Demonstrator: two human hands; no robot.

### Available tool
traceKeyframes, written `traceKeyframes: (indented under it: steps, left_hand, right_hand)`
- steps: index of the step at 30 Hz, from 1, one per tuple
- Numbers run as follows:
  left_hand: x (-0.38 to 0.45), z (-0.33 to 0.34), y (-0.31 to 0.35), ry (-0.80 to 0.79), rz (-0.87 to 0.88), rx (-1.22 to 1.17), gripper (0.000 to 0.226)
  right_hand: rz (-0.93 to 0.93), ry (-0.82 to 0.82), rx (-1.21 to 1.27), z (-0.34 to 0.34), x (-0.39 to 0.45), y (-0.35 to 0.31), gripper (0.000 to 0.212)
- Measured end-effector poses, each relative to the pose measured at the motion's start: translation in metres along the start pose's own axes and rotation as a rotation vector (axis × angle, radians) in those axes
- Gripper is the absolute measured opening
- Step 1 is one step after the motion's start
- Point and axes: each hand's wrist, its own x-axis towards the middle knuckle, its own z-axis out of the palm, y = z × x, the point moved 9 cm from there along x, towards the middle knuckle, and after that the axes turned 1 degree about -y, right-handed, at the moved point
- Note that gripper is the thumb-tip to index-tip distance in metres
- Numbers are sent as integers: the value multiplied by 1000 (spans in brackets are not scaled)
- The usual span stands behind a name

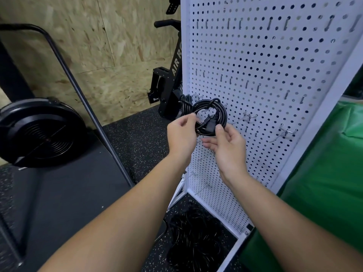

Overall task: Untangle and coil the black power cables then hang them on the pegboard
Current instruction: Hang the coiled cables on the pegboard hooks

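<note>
A coiled black power cable is held up against the white pegboard, its loop around a metal hook near the board's lower left. My left hand pinches the coil's left side. My right hand grips the bottom of the coil with the thumb over it, next to the cable's plug. Another black coil hangs on a hook just left of it. A tangled pile of black cables lies on the floor at the foot of the board.
Several bare metal hooks stick out of the pegboard. A black air rower stands behind the board's left edge. A black fan wheel and a slanted black bar are at left. Green fabric lies to the right.
</note>
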Motion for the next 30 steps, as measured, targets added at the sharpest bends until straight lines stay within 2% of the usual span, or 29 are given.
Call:
traceKeyframes:
  steps: [3, 6, 10, 12, 14, 16, 20, 22, 24, 26, 28, 30]
  left_hand:
    - [4, 1, -11, 10, -45, 46, 61]
    - [3, 4, -22, -1, -95, 26, 66]
    - [0, 10, -28, -79, -99, -5, 49]
    - [-5, 8, -30, -83, -102, 2, 47]
    - [-9, 4, -36, -92, -96, 39, 46]
    - [-19, -2, -47, -119, -103, 115, 41]
    - [-52, -21, -110, -185, -219, 227, 30]
    - [-72, -30, -154, -212, -291, 275, 27]
    - [-90, -41, -196, -218, -367, 311, 25]
    - [-105, -49, -231, -226, -432, 304, 24]
    - [-117, -54, -256, -233, -479, 314, 24]
    - [-128, -57, -275, -244, -509, 345, 23]
  right_hand:
    - [3, -10, 4, -1, 5, 2, 24]
    - [7, -10, 10, -3, 7, 5, 24]
    - [-1, 5, 17, -8, 6, 8, 20]
    - [19, 17, 1, -14, 2, 14, 32]
    - [53, 22, -88, -24, -5, 24, 39]
    - [82, -5, -187, -34, -16, 39, 33]
    - [176, -140, -391, -48, -54, 87, 26]
    - [58, -178, -516, -52, -73, 95, 26]
    - [-145, -142, -616, -56, -83, 85, 26]
    - [-239, -138, -652, -55, -86, 80, 25]
    - [-225, -189, -679, -54, -89, 89, 24]
    - [-136, -287, -728, -53, -93, 114, 21]
